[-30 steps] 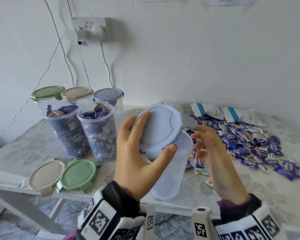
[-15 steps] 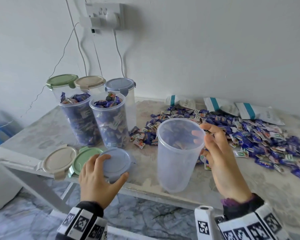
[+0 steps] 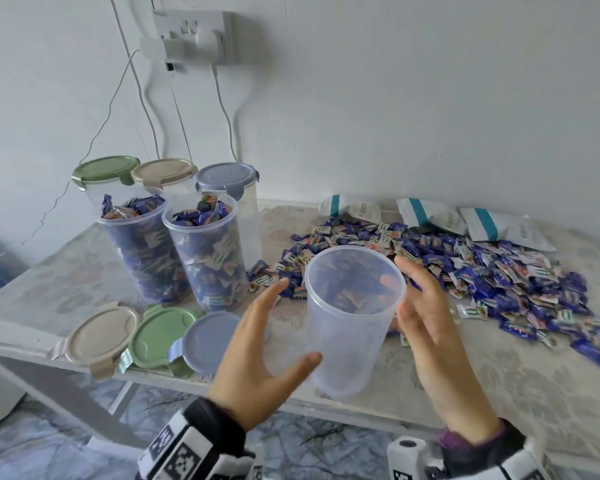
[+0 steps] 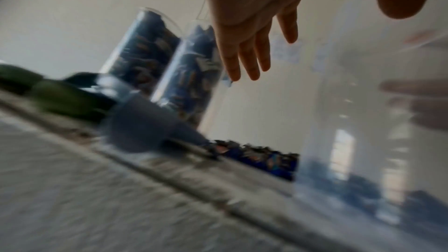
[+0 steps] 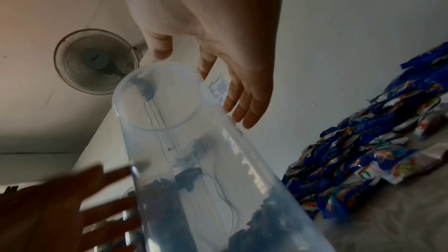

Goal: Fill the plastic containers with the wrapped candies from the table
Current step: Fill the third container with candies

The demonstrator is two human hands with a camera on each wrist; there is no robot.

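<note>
An empty clear plastic container (image 3: 347,341) stands upright near the table's front edge, without a lid. My left hand (image 3: 291,323) is open just left of it, fingers spread, thumb close to its wall. My right hand (image 3: 416,299) is open on its right side, straight fingers lying along the upper wall and rim; in the right wrist view the right hand (image 5: 237,87) has its fingertips beside the container (image 5: 194,160). A wide pile of blue wrapped candies (image 3: 499,271) lies to the right and behind. Two open containers (image 3: 142,251) (image 3: 208,261) at the left are full of candies.
Three loose lids lie at the front left: beige (image 3: 97,336), green (image 3: 160,332) and blue (image 3: 208,337). Three lidded containers (image 3: 163,173) stand at the back by the wall. White bags (image 3: 430,213) lie behind the candies. Cables hang from a wall socket (image 3: 191,36).
My left hand took the blue lid off, laid it on the table beside the green lid, then moved right towards the container. The container went down onto the table and my right hand's grip loosened.
</note>
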